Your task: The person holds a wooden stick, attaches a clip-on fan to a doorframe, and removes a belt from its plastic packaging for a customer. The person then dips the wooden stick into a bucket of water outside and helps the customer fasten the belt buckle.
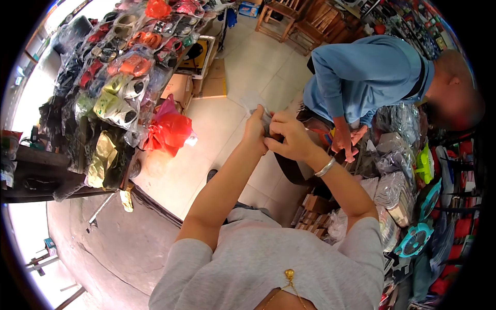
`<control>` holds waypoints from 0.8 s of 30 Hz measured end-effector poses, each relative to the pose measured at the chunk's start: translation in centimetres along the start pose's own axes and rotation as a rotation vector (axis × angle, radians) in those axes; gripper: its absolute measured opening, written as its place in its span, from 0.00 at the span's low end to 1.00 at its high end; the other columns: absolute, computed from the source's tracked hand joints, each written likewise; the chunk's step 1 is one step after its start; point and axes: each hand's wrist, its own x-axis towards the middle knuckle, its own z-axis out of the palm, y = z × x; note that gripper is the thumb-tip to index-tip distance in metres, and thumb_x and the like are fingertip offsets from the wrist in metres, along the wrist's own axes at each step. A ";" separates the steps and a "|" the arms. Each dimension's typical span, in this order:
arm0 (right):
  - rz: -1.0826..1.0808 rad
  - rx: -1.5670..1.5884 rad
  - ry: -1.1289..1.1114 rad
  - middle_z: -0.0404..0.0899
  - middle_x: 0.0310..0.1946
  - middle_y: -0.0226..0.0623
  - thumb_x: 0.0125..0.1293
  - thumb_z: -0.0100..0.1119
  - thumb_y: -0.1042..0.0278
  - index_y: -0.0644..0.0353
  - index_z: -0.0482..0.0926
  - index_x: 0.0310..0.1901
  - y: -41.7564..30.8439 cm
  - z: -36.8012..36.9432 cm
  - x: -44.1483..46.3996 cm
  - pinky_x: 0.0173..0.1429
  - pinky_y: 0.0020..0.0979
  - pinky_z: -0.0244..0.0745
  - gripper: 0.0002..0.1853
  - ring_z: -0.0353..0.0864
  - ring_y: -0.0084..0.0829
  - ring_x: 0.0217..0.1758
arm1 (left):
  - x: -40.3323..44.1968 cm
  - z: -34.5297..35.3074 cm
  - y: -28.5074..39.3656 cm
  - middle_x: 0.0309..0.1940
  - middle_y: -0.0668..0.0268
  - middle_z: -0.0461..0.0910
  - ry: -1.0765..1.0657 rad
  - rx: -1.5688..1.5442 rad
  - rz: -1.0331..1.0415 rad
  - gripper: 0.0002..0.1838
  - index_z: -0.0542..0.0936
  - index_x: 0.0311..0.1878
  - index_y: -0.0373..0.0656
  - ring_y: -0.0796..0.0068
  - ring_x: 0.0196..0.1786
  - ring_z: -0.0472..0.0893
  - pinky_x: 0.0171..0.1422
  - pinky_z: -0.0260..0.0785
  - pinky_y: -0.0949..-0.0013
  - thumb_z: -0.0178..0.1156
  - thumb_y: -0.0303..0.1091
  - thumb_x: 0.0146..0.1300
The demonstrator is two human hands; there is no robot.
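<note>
Hands meet near the middle of the view, both closed down on one small dark item [267, 124]: the left hand [253, 130] wraps its side with the thumb uppermost, while the right hand [292, 136] has its fingers bent in against it, leaving little gap. The fingers hide most of the item, so its exact shape cannot be told. Clear plastic [252, 101] sticks out past the left fingertips, seemingly a loose wrapper belonging to it. Judging by the easy, raised hold, the item should be light; whether it is stiff or soft does not show. The film looks thin, crinkly and apt to slide, so a grip on plastic alone would likely slip or tear; better to pinch the dark body itself with one hand and leave the other free to work the film. It is held up above the tiled floor [227, 126], well clear of any support, so at least one firm hold seems wise. Past the right wrist with its silver bangle [325, 167], a co-worker in a blue top [380, 62] leans in, their own hands [347, 141] close together and apart from the item. Farther left hangs a red plastic bag [169, 133], with bagged shoes [123, 111] massed beyond; at far right stands a teal fan [415, 240].
</note>
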 end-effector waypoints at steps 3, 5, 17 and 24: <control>-0.062 0.005 0.152 0.63 0.16 0.38 0.42 0.57 0.73 0.63 0.64 0.13 1.1 1.8 -1.1 0.33 0.34 0.64 0.11 0.65 0.36 0.22 | 2.8 -1.2 -0.8 0.30 0.65 0.71 0.095 -0.127 -0.048 0.19 0.69 0.37 0.44 0.71 0.32 0.72 0.35 0.66 0.68 0.44 0.52 0.61; -0.062 0.031 0.209 0.62 0.15 0.38 0.42 0.57 0.74 0.63 0.63 0.12 1.2 2.3 -1.8 0.32 0.35 0.63 0.12 0.65 0.36 0.21 | 4.3 -1.8 -1.0 0.31 0.64 0.72 0.093 -0.173 -0.076 0.20 0.70 0.39 0.42 0.70 0.31 0.73 0.34 0.66 0.68 0.45 0.51 0.61; 0.301 -0.018 0.340 0.68 0.20 0.36 0.47 0.61 0.66 0.59 0.69 0.23 -3.3 3.5 -10.8 0.29 0.31 0.64 0.10 0.68 0.37 0.26 | 6.8 -12.0 7.1 0.25 0.63 0.66 -0.169 -0.198 0.349 0.20 0.67 0.34 0.42 0.66 0.29 0.69 0.41 0.64 0.59 0.36 0.50 0.65; 0.380 -0.269 0.426 0.73 0.26 0.41 0.51 0.58 0.63 0.61 0.70 0.42 -1.9 2.4 -8.0 0.33 0.36 0.66 0.18 0.72 0.42 0.32 | 1.7 -2.7 3.1 0.38 0.60 0.72 -0.361 0.015 0.305 0.22 0.67 0.49 0.44 0.63 0.43 0.72 0.54 0.63 0.52 0.39 0.52 0.64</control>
